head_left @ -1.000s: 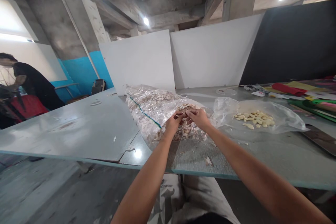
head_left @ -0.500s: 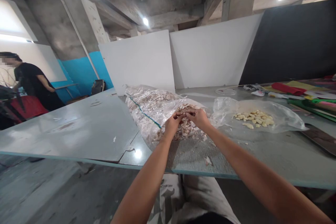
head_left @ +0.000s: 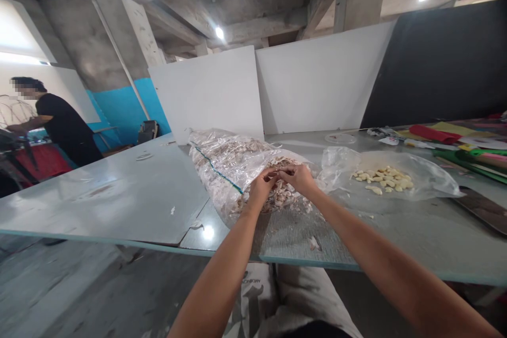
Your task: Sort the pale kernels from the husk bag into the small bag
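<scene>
A large clear plastic bag (head_left: pixel 222 161) lies on the grey table (head_left: pixel 130 195), its mouth full of brownish-white flakes like peels or husks (head_left: pixel 283 195). Over that opening my left hand (head_left: pixel 263 182) and my right hand (head_left: pixel 297 177) meet, fingertips together and fingers closed. Whatever they pinch is too small and hidden to name. To the right, a second clear plastic bag (head_left: pixel 430 174) is spread flat with pale, curved pieces (head_left: pixel 384 177) on it.
A dark tray-like object (head_left: pixel 483 208) lies at the right edge, below coloured sheets (head_left: pixel 439 134). White panels (head_left: pixel 325 79) stand behind the table. At the far left a person in black (head_left: pixel 69 127) stands. Loose scraps (head_left: pixel 314 243) lie near the front edge.
My hands stay over the flakes with only slight finger movement. The person at the far left has shifted to the right, with an arm now stretched forward.
</scene>
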A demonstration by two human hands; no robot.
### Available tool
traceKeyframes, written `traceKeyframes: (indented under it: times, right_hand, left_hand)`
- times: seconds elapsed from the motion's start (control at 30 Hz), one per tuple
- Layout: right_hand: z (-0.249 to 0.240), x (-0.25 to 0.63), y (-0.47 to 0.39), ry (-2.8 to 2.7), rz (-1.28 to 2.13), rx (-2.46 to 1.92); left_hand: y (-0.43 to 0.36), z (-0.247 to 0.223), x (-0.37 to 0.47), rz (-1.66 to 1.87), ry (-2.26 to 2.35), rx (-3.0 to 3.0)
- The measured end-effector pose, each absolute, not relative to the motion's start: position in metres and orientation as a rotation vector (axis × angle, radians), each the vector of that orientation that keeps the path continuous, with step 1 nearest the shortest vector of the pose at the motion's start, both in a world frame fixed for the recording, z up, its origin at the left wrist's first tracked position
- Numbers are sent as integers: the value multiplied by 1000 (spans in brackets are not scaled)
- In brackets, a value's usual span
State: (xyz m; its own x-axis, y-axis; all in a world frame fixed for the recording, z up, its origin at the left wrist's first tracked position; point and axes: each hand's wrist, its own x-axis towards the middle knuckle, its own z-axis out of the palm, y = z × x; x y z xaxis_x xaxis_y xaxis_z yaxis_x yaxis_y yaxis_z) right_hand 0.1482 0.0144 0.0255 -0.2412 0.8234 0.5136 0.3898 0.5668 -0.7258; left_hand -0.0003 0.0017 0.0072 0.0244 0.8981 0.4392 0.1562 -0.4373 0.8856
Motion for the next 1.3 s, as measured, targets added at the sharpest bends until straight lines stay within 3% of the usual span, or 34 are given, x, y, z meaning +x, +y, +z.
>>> traceKeyframes:
  times: [0.4,1.3]
  right_hand:
    - [22,151,23,-1931,456,-1038]
    - [30,151,13,-1907,554,-1137]
  left_hand:
    - [2,6,-2,1453,1060,1682]
    - [-5,11,2,1462,1072,1710]
